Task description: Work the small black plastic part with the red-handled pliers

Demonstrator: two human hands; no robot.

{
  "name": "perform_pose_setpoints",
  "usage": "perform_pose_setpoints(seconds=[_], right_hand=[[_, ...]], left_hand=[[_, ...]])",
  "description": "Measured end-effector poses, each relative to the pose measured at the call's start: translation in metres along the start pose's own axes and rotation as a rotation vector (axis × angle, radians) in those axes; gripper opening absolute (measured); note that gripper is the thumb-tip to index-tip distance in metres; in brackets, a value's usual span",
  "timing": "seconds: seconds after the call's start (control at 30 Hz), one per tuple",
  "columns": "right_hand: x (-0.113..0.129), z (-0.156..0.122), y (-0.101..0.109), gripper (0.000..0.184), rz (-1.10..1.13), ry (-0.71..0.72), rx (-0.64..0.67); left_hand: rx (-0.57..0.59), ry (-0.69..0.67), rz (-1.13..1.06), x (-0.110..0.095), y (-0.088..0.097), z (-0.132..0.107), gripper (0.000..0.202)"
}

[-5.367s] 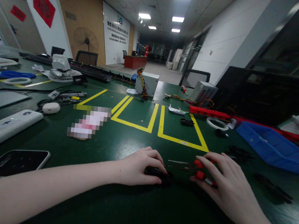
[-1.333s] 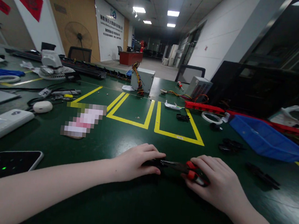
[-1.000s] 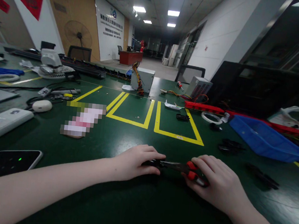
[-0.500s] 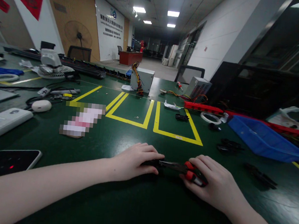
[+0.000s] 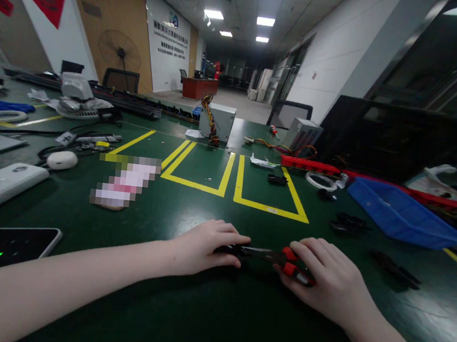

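My right hand point(image 5: 323, 276) is closed around the red-and-black handles of a pair of pliers point(image 5: 290, 262). The metal jaws point left and meet a small black part point(image 5: 230, 249), which my left hand point(image 5: 210, 248) pinches between thumb and fingers. Much of that part is hidden by the fingers, so its exact kind does not show. Both hands are low over the front of the green table point(image 5: 180, 318). Similar-looking black pieces point(image 5: 277, 180) lie farther off, inside a yellow tape outline point(image 5: 269, 210).
A blue plastic tray point(image 5: 403, 216) stands at the right, near loose black parts point(image 5: 393, 268). At the left are a phone-like device point(image 5: 8, 246), a white power strip point(image 5: 0, 188) and a white earbud case point(image 5: 62, 160). A power supply unit point(image 5: 221, 122) stands at the back.
Both hands keep almost the same position and grip, with the pliers still at the black part. The light on the device at left has turned from red to green.
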State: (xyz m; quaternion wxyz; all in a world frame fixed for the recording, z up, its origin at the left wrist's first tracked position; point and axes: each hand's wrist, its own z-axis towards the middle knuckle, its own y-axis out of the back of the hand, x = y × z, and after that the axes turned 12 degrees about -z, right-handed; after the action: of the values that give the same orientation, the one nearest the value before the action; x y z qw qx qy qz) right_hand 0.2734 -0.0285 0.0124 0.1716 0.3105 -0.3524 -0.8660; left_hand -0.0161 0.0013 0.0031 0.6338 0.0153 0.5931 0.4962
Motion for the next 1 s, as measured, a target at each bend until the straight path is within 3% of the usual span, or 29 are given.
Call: perform_pose_setpoints(seconds=[0.23, 0.37, 0.77, 1.0], right_hand=[[0.003, 0.003, 0.003, 0.024, 0.115, -0.088, 0.075], [0.005, 0.004, 0.004, 0.021, 0.182, -0.136, 0.138], [0.010, 0.005, 0.004, 0.019, 0.326, -0.265, 0.341], [0.010, 0.005, 0.005, 0.018, 0.293, -0.248, 0.312]], left_hand=[[-0.068, 0.006, -0.074, 0.000, 0.000, -0.001, 0.039], [-0.065, 0.002, -0.082, -0.001, 0.001, -0.001, 0.029], [-0.077, 0.007, -0.163, -0.002, 0.001, -0.002, 0.029], [-0.079, 0.019, -0.197, -0.001, 0.001, 0.000, 0.028]])
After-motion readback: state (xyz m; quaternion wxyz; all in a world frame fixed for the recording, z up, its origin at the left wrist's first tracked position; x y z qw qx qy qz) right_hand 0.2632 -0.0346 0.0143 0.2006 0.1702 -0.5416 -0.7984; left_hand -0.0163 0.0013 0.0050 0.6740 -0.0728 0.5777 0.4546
